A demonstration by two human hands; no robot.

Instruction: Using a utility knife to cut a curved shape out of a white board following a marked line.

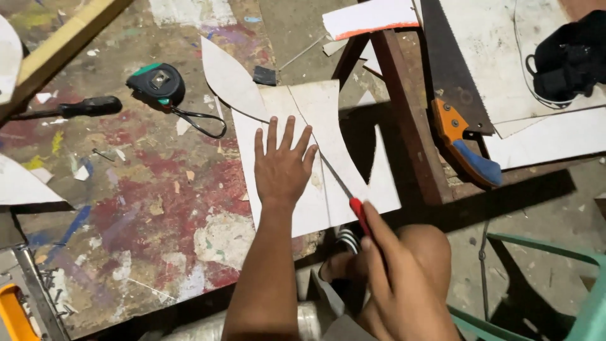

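Left hand (282, 165): fingers spread, flat on board (297, 145)
Right hand (404, 284): grips cutter (346, 189), blade slanting up-left, just right of left hand

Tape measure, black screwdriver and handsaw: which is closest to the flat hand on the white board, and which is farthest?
From the left hand:
1. Tape measure, up and to its left.
2. Handsaw, to its right on the wooden bench.
3. Black screwdriver, far left on the painted table.

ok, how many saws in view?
2. A hand saw with an orange and blue handle lies on the bench at upper right; a thin red-handled saw is in the right hand, cutting the white board. Others may be hidden.
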